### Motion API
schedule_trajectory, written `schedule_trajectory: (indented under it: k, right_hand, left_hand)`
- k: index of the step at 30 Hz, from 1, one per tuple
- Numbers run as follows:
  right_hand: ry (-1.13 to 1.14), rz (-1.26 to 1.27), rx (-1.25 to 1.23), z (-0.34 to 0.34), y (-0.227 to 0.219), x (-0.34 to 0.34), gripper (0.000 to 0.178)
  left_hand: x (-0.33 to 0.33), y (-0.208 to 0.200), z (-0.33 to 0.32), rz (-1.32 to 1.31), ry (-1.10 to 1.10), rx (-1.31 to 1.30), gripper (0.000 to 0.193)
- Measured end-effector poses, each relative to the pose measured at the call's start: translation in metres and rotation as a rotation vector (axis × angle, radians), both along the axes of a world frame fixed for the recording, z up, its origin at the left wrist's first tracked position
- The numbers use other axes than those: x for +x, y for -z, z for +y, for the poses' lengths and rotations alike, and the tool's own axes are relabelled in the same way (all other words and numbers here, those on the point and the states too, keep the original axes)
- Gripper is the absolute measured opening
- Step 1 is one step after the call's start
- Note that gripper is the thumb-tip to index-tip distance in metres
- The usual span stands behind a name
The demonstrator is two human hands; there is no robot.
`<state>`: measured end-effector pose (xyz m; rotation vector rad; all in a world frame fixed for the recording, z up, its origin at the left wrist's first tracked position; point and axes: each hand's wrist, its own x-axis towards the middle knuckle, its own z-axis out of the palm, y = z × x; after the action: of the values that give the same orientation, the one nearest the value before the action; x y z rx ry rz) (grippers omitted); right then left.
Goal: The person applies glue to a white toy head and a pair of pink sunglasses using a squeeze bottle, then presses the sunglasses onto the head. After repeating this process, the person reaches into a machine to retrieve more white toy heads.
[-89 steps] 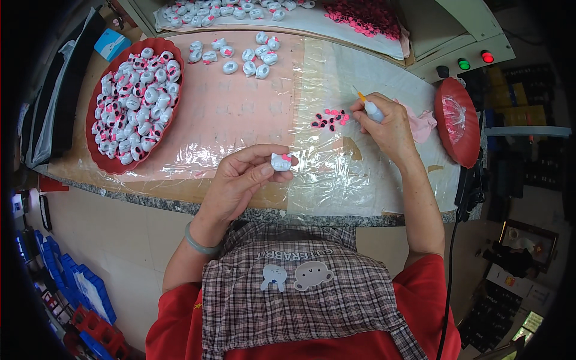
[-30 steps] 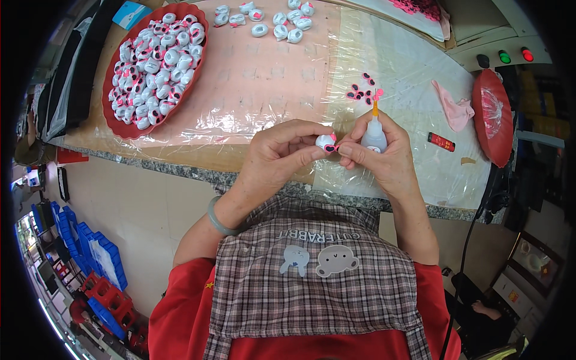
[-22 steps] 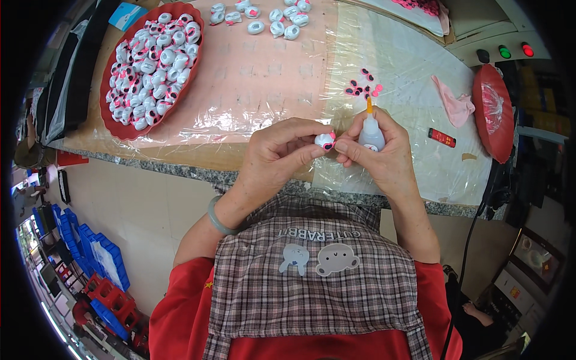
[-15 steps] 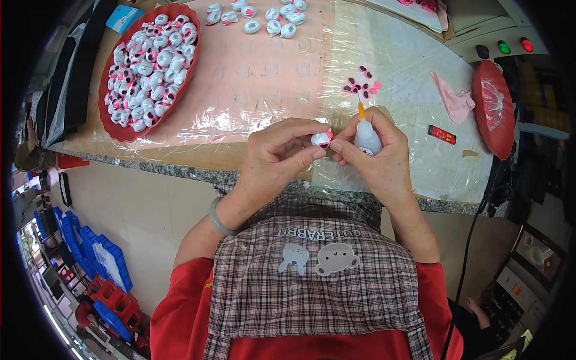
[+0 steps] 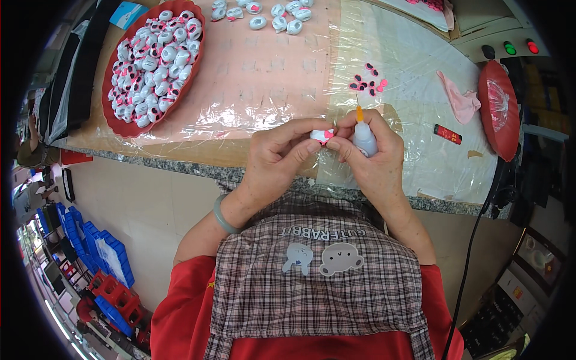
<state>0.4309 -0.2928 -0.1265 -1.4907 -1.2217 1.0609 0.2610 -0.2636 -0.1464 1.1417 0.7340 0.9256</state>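
Observation:
Between the thumb and fingers of my left hand (image 5: 277, 151) is a small white figurine head (image 5: 322, 135) with pink parts. My right hand (image 5: 375, 150) has a white squeeze bottle (image 5: 364, 140) tucked in it, its orange nozzle (image 5: 359, 113) and thin tip pointing away from me. The thumb and forefinger of that hand also touch the right side of the figurine head. Just beyond the nozzle lie several small pink-and-black pieces (image 5: 368, 84) on the plastic-covered table.
A red scalloped tray (image 5: 110, 120) heaped with similar white-and-pink pieces stands at the left. More white pieces (image 5: 279, 23) lie at the far middle. To the right are a pink cloth (image 5: 459, 103), a red-and-black object (image 5: 448, 134) and another red tray (image 5: 499, 111). The granite table edge (image 5: 174, 165) runs nearest me.
The figurine head has been turned between my fingers, so its dark patch no longer shows and more pink does. My right fingertips now press against it. The view has shifted slightly.

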Motion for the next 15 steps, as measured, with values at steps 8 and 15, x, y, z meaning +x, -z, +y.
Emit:
schedule_trajectory:
  k: [8, 15]
  right_hand:
    - [-0.027, 0.21, -0.083, 0.009, -0.002, -0.002, 0.024]
    - [-0.128, 0.375, -0.098, 0.013, -0.004, 0.001, 0.022]
  left_hand:
    - [-0.002, -0.001, 0.003, -0.117, -0.013, -0.12, 0.028]
    - [-0.005, 0.0, 0.003, -0.133, -0.036, -0.103, 0.028]
